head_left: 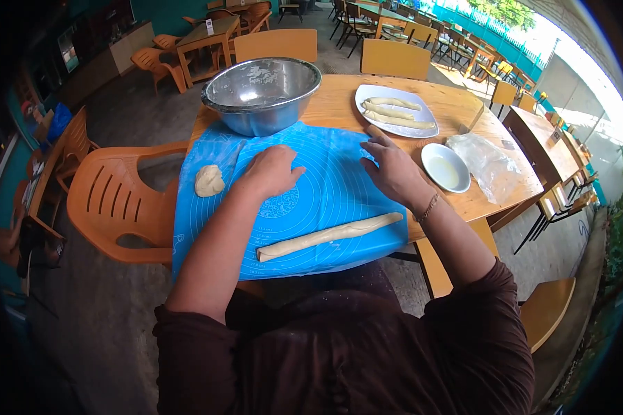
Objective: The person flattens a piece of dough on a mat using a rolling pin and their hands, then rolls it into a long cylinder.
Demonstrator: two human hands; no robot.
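My left hand [271,171] is low over the blue baking mat [339,155], its thumb held apart and its other fingers partly hidden behind the hand. At the mat's right edge is my right hand [393,169], fingers stretched forward and thumb apart. A short brown, wooden-looking end [375,131] shows just past its fingertips; any further part is hidden by the hand. Nearer my body, a long rolled rope of dough [329,236] lies slanted across the mat. A lump of dough [209,181] rests at the left, beside my left forearm.
A steel mixing bowl [262,97] stands at the mat's far left. Several dough strips [394,114] lie on a white plate [367,93] at the back right. Closer are a small white bowl [446,167] and a clear plastic bag [488,166]. An orange chair [111,200] adjoins the table's left side.
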